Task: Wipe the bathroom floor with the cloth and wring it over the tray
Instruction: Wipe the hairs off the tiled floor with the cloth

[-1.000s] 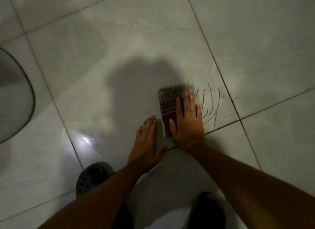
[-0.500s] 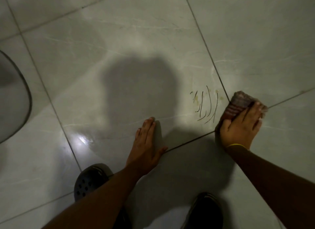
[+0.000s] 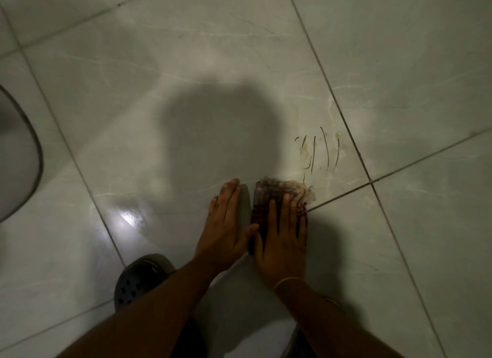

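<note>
While the left hand [image 3: 223, 224] lies flat, the right hand [image 3: 282, 240] presses the cloth [image 3: 271, 195] beside bare tile [image 3: 399, 91].

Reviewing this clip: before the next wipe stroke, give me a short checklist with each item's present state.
1. Right hand flat on the cloth: ok.
2. Left hand braced on the floor beside the cloth: ok.
3. Dark streak marks wiped away: not ok, they remain beyond the cloth.
4. Yellowish spots near the grout line gone: not ok.
5. Cloth wet enough: cannot tell.
6. Tray within reach for wringing: cannot tell, none identifiable.
</note>
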A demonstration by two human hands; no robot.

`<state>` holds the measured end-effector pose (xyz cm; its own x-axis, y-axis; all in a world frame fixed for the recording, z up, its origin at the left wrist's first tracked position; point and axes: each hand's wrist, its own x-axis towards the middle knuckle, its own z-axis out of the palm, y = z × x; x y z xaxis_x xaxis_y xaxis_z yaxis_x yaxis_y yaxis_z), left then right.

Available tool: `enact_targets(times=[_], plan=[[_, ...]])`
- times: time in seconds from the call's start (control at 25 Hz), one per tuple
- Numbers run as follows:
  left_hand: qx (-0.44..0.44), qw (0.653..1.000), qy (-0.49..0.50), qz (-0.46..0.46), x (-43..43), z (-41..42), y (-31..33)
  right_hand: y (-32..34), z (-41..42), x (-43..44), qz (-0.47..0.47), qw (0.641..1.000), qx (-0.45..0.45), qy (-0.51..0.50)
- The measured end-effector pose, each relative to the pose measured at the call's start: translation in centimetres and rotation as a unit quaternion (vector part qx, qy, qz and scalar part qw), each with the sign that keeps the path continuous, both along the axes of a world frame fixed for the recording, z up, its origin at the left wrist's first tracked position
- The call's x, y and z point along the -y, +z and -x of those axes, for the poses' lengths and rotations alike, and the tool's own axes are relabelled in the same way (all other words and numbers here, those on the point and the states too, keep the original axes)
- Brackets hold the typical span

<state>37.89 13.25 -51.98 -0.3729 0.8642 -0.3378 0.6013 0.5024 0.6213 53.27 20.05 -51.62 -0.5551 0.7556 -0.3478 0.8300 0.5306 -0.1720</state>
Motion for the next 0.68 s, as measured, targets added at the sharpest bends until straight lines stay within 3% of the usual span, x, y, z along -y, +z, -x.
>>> enact_targets(times=[0.08,0.24,0.36,0.48,0.68], plan=[[0.002,1.000,-0.001,0.001,0.1,0.1,0.2,0.2,-2.2,-2.8,-0.014,1.000,0.004,-0.011],[0.005,1.000,0.012,0.008,-0.2,-0.2,0.5,0.0,-5.0,-15.3,-0.059,0.975,0.029,-0.212],[-0.010,0.999,0.033,0.020,-0.8,-1.1,0.6,-0.2,-2.4,-20.5,-0.048,0.962,0.032,-0.268],[-0.017,0.998,0.057,0.031,-1.6,-1.8,0.8,0.2,2.0,-16.7,-0.073,0.973,0.034,-0.217],[-0.014,0.998,0.041,0.037,-1.2,-1.6,0.3,0.0,1.6,-3.8,-0.028,1.000,0.011,-0.007]])
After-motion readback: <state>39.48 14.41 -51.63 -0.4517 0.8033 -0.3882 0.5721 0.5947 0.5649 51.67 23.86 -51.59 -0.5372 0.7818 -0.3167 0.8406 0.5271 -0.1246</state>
